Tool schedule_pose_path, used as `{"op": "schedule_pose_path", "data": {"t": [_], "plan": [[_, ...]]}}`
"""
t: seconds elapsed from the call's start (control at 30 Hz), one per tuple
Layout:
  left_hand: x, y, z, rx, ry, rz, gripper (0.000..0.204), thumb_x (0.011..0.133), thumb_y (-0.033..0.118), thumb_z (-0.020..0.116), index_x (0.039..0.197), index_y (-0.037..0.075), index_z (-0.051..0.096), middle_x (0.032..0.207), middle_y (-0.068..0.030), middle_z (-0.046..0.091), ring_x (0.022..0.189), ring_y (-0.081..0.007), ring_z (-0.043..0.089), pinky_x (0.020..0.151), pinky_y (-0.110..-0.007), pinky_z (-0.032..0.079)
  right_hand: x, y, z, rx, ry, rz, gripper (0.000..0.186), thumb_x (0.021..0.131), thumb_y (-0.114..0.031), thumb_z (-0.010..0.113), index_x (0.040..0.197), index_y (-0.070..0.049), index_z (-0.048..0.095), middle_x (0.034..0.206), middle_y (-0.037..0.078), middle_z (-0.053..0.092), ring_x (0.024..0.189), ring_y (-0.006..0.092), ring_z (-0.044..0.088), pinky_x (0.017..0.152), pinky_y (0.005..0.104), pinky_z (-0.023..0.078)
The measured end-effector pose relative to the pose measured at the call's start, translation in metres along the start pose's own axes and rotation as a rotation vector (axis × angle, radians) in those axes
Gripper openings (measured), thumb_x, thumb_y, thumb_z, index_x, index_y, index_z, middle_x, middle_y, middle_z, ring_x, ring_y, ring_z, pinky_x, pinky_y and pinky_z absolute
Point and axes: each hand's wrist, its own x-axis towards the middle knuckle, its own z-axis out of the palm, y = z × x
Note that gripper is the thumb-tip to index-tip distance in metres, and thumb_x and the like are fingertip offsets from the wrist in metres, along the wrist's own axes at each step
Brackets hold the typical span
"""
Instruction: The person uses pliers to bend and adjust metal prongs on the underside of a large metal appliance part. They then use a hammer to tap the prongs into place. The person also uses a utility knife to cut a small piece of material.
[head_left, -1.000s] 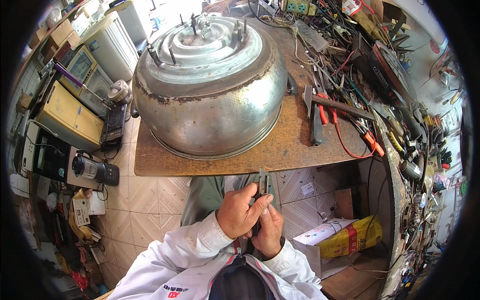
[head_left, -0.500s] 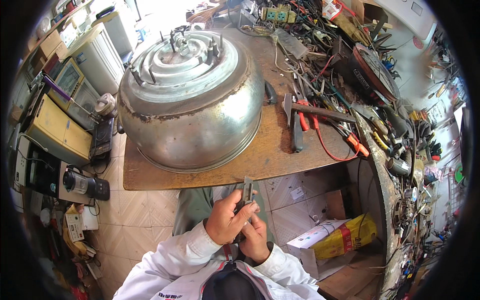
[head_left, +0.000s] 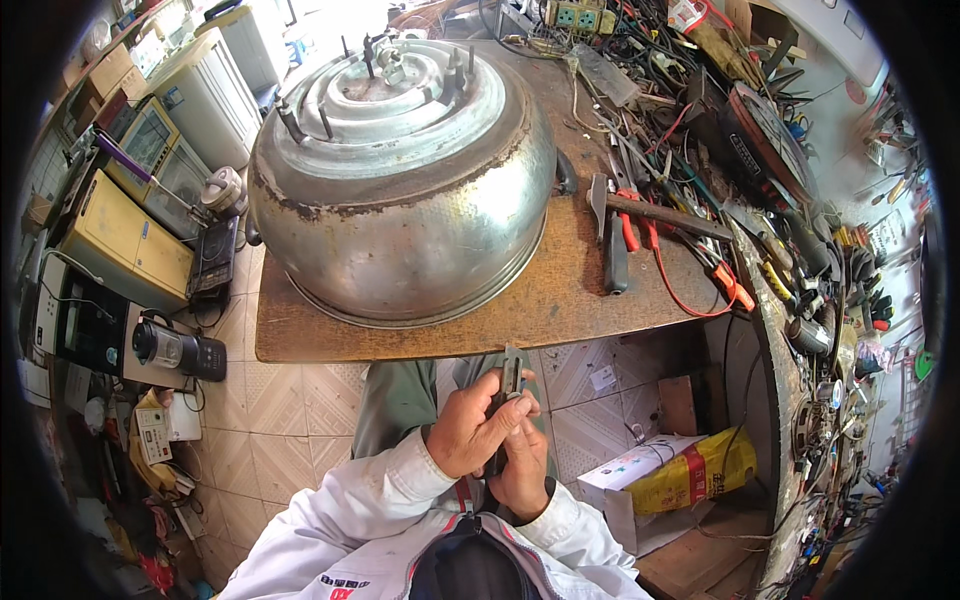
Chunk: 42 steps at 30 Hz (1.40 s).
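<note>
My left hand (head_left: 468, 432) is closed around a slim grey metal tool (head_left: 512, 370) with a slotted tip, held above my lap in front of the table edge. Close against it, my right hand (head_left: 520, 474) wraps the tool's lower part, thumbs near each other. The fingers hide most of the tool, so its exact kind does not show. Beyond my hands, a large round metal pot (head_left: 410, 240) sits upside down on the wooden table (head_left: 570, 305). Its ringed base (head_left: 400, 115) faces up, with several short rods and a fitting sticking out.
Right of the pot lie a hammer (head_left: 660, 214), a black-handled tool (head_left: 616, 265) and red-handled pliers (head_left: 628, 228). Tangled tools and wires fill the far right. Below, a box with a yellow bag (head_left: 695, 475) stands on the floor. A blender (head_left: 175, 350) is at left.
My view has shifted, so the pot and tools appear farther right and slightly higher. Both hands still grip the metal tool, with little visible change in their hold.
</note>
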Motion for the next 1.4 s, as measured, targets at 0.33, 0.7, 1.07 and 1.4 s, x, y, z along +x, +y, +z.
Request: {"op": "schedule_pose_path", "data": {"t": [0.33,0.7,1.07,1.4], "plan": [[-0.001,-0.002,0.004,0.108,0.033,0.033,0.036,0.104,0.028,0.056,0.12,-0.004,0.06,0.094,-0.0133,0.076,0.086,-0.0191,0.073,0.076,-0.032,0.057,-0.001,0.002,-0.009,-0.102,0.038,-0.026,0.043,0.105,-0.041,0.053,0.112,0.001,0.06,0.08,0.008,0.065,0.049,0.0127,0.055,0.04,0.025,0.042],[-0.001,0.0,0.007,0.103,0.034,0.043,0.033,0.104,0.025,0.054,0.113,-0.005,0.062,0.091,-0.0144,0.076,0.083,-0.0184,0.073,0.075,-0.033,0.058,-0.006,0.007,-0.011,-0.078,0.118,-0.059,0.038,0.104,-0.033,0.054,0.093,0.002,0.064,0.071,0.006,0.064,0.049,0.0121,0.056,0.043,0.0248,0.043],[0.001,0.006,0.012,0.095,-0.002,0.126,0.029,0.099,0.015,0.057,0.118,-0.006,0.059,0.094,-0.0137,0.074,0.086,-0.0184,0.071,0.079,-0.034,0.057,0.0,0.032,-0.037,0.018,0.061,-0.072,0.037,0.104,-0.029,0.059,0.09,0.003,0.07,0.099,0.003,0.067,0.09,0.0098,0.059,0.078,0.0255,0.048],[0.001,0.033,-0.026,-0.337,0.021,0.025,0.043,0.105,0.031,0.055,0.128,-0.004,0.051,0.088,-0.0095,0.062,0.067,-0.0148,0.06,0.065,-0.03,0.053,0.063,-0.168,-0.011,-1.353,0.104,-0.828,0.012,0.085,-0.008,0.074,0.092,0.0,0.068,0.078,0.013,0.066,0.066,0.0241,0.066,0.062,0.0346,0.053]]}}
